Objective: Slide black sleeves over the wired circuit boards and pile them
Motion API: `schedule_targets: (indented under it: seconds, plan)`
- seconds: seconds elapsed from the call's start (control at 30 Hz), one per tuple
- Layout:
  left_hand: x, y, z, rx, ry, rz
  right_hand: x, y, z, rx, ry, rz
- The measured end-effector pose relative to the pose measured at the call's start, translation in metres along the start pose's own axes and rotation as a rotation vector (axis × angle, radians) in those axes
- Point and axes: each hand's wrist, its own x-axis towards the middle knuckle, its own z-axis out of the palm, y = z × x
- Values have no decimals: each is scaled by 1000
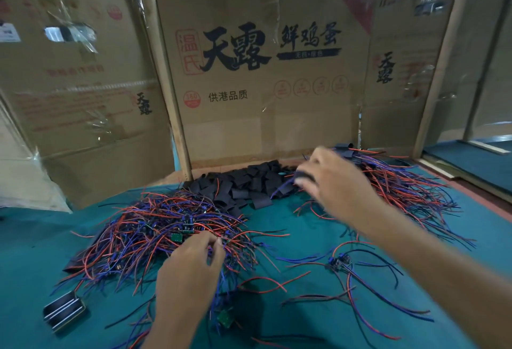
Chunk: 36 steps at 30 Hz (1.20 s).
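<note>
Head view: a bench covered in green cloth is seen, backed at its far edge by upright cardboard boxes printed with black characters. Toward the left side a tangled heap of wired circuit boards, with red, blue and black leads and small green boards, is spread. At the middle of the far edge a heap of black sleeves is lying against the cardboard. Toward the far right corner a pile of sleeved boards is seen, its wires fanning toward the right edge. A few loose wired boards lie near the middle right, and a small black ribbed part rests near the near left corner.

The left hand is laid at the near edge of the tangled heap, its fingertips curled and pinching wires there. The right hand is blurred above the sleeve heap's right end, with a dark piece at its fingertips; whether it is gripped cannot be told.
</note>
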Motion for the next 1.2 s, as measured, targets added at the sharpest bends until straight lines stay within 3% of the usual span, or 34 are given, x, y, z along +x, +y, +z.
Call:
schedule_targets:
  seconds: [0.23,0.4,0.47,0.53,0.63,0.7,0.8,0.87,1.07,1.2]
  plan:
    - [2,-11,8,295,-178,-85,107,76,-1,-307,-16,134]
    - [4,-15,8,308,-230,-122,106,100,33,-506,-250,273]
    - [2,-15,12,322,-275,-126,109,86,44,-558,-126,281]
    - [-1,-13,17,340,-296,-108,115,53,59,-422,-16,183]
    - [-4,-14,19,350,-324,-109,119,-1,94,-156,-199,93]
    - [-4,-16,21,348,-323,-126,118,-11,121,-84,-332,151]
    - [-1,-20,20,330,-324,-157,116,1,153,80,-386,393]
    - [2,-22,20,316,-330,-168,114,7,170,82,-397,474]
    - [5,-27,23,344,-317,-174,121,9,178,96,-294,424]
    - [5,-30,24,340,-315,-198,116,16,176,49,-403,330]
